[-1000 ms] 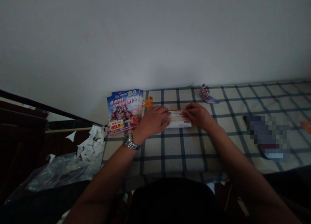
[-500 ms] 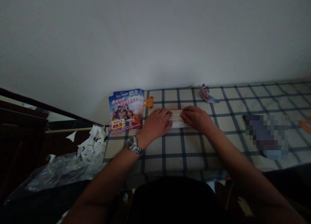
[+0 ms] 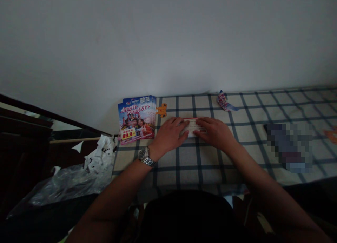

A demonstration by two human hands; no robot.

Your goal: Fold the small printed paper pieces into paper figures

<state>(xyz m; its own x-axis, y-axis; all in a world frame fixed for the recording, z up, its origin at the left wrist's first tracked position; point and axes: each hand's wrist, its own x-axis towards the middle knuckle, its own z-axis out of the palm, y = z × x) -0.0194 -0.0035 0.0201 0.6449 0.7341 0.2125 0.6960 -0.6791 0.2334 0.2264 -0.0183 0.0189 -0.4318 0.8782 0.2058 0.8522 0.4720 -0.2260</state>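
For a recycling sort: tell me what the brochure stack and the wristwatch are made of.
The brochure stack looks like coated paper, with a slight sheen and crisp print. The wristwatch looks like polished steel, its link bracelet catching light, though plating is possible.

Glossy paper brochures (image 3: 136,119), matt paper leaflet (image 3: 193,124), checked cloth (image 3: 207,165)

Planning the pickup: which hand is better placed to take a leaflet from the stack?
Left, probably: the left hand sits beside the leaflet stack, while the right hand lies beyond the white leaflet both press.
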